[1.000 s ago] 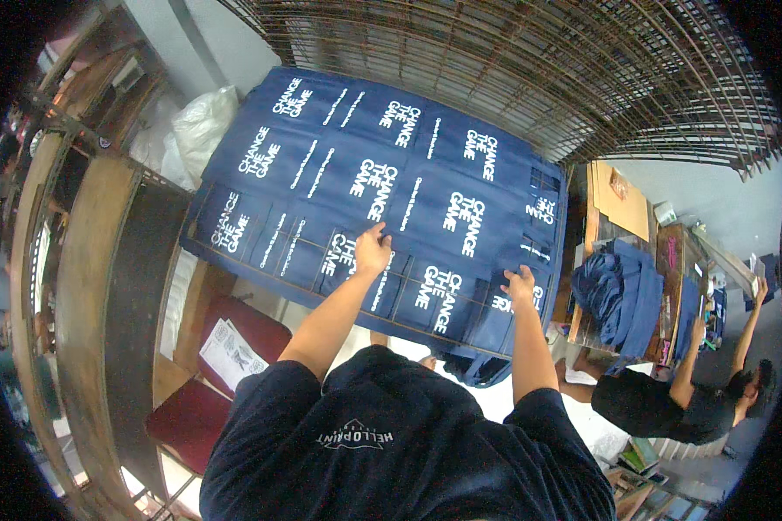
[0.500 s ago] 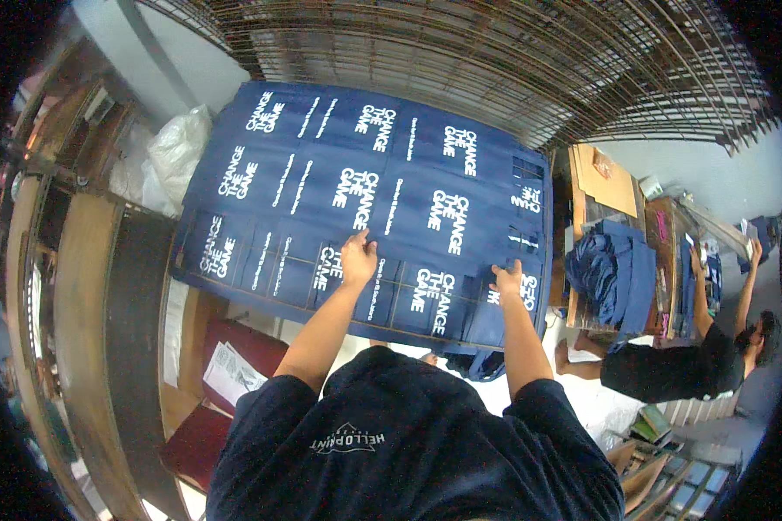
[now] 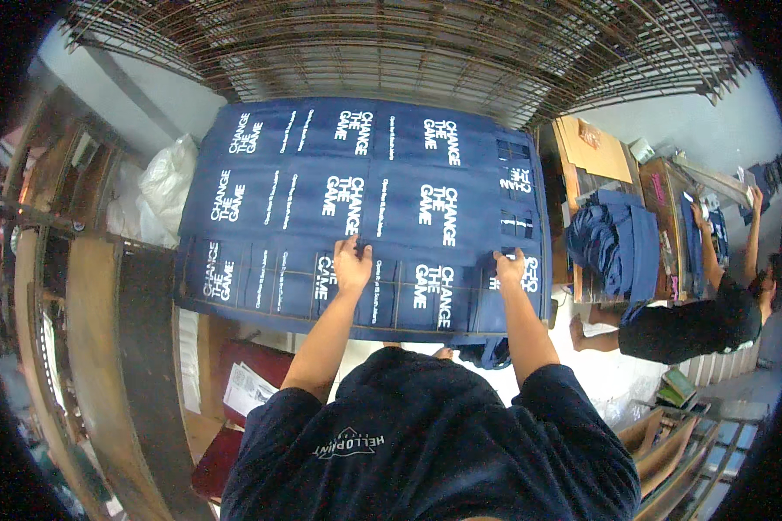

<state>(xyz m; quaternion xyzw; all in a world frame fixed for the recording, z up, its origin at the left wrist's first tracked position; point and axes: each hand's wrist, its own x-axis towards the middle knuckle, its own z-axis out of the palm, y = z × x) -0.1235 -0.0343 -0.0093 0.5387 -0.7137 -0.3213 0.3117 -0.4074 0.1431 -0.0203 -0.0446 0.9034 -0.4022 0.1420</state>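
Observation:
Navy fabric panels with white printing lie side by side in rows across a broad table in front of me. My left hand rests on the near row, fingertips at its far edge and beside a white print, with fingers and thumb apart. Farther right, my right hand touches the same row close to its right end, thumb and forefinger apart. Part of a white print shows beneath it. The undersides of my fingertips are hidden. Thin brownish lines cross the near row.
Wire racks hang beyond the table. White plastic bags sit at its left. On the right, a bench carries folded navy fabric and brown card. Another person works there with raised arms. Papers lie at the lower left.
The whole view has tilted and shifted, so the table appears turned slightly. My hands stay at nearly the same places on the fabric, with small finger shifts.

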